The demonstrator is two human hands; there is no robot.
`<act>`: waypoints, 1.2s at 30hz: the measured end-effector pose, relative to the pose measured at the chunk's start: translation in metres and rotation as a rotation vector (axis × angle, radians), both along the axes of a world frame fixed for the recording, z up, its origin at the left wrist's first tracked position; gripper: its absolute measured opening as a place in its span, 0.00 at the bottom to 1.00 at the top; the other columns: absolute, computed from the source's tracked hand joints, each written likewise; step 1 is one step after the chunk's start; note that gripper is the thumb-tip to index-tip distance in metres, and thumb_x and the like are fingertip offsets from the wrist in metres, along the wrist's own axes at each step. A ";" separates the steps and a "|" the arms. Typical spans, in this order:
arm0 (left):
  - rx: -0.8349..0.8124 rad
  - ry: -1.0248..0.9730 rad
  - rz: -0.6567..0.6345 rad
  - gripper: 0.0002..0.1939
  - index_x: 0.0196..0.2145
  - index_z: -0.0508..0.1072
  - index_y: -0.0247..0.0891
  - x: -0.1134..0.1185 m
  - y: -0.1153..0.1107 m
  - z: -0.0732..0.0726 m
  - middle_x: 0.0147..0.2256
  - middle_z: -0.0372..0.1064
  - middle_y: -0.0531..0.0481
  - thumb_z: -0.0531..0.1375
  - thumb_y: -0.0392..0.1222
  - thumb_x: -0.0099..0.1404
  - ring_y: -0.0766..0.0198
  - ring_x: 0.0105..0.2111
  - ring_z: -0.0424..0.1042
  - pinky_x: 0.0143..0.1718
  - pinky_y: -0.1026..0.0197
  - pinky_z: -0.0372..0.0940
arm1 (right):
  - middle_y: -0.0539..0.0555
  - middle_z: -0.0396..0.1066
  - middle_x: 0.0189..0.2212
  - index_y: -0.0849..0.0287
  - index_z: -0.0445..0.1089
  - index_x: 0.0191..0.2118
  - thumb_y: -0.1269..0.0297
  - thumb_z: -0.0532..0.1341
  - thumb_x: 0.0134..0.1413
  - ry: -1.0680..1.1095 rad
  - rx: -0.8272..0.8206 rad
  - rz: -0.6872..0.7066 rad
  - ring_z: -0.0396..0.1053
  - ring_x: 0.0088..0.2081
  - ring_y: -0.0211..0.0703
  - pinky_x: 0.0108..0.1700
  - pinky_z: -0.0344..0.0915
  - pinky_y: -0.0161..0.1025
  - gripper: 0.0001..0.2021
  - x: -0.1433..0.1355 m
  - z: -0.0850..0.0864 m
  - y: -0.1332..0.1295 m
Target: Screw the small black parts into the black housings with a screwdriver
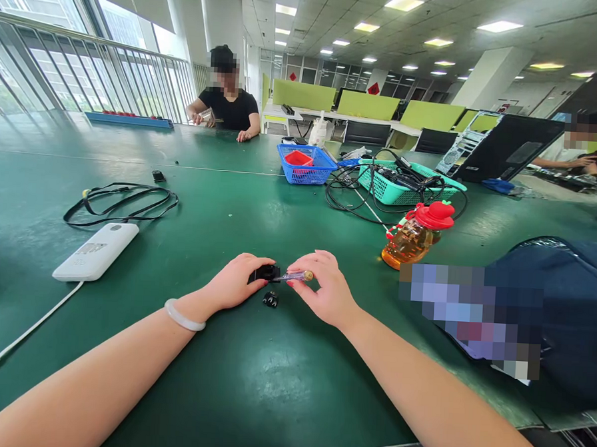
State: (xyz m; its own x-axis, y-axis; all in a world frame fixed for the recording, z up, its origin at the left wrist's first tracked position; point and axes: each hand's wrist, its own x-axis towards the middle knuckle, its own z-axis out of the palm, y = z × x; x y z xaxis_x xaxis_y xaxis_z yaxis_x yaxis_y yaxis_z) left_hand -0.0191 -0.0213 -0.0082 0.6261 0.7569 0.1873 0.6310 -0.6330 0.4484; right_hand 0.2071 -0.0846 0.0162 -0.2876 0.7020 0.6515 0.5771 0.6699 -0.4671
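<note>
My left hand [238, 279] is closed around a small black plastic part [264, 273] and steadies it low over the green table. In my right hand [325, 286] is a screwdriver [296, 276] with a clear handle and a yellowish end, pinched between thumb and fingers. Its shaft points left at the black part; whether the tip touches a screw is too small to tell. A second small black piece [270, 299] with pale metal bits lies on the table just below, between my hands.
On the left lie a white power bank [97, 251] with a cable and a black cord [122, 204]. To the right stands a bottle [412, 239] beside a dark bag [569, 311]. Farther off are a blue basket [306, 170] and a green basket [388, 188]. A person sits across the table.
</note>
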 end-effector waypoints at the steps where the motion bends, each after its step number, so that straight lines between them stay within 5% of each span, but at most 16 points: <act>1: 0.000 -0.001 -0.002 0.22 0.56 0.68 0.43 0.000 0.000 0.000 0.50 0.73 0.45 0.57 0.44 0.65 0.52 0.51 0.69 0.56 0.47 0.63 | 0.51 0.76 0.36 0.51 0.71 0.40 0.64 0.63 0.57 -0.005 -0.002 -0.009 0.73 0.40 0.45 0.58 0.57 0.54 0.04 0.000 0.000 0.000; 11: -0.002 0.001 0.000 0.22 0.56 0.68 0.43 0.000 0.000 0.001 0.50 0.73 0.46 0.58 0.45 0.65 0.53 0.51 0.69 0.56 0.47 0.63 | 0.50 0.75 0.32 0.53 0.72 0.35 0.59 0.67 0.54 -0.087 -0.050 -0.062 0.72 0.42 0.47 0.60 0.54 0.57 0.06 0.001 -0.004 0.000; 16: -0.002 0.002 -0.006 0.23 0.57 0.68 0.42 0.000 0.000 0.001 0.50 0.73 0.46 0.58 0.43 0.65 0.53 0.51 0.69 0.56 0.47 0.63 | 0.51 0.76 0.34 0.53 0.70 0.37 0.64 0.64 0.56 -0.035 0.001 -0.059 0.72 0.41 0.46 0.58 0.57 0.55 0.03 0.000 -0.002 -0.001; 36: -0.003 0.009 -0.001 0.23 0.57 0.67 0.42 0.000 0.000 -0.002 0.51 0.72 0.45 0.59 0.43 0.64 0.53 0.51 0.68 0.56 0.47 0.63 | 0.51 0.75 0.38 0.51 0.61 0.51 0.78 0.54 0.56 -0.055 0.056 -0.019 0.71 0.43 0.45 0.59 0.57 0.56 0.19 0.005 -0.002 -0.001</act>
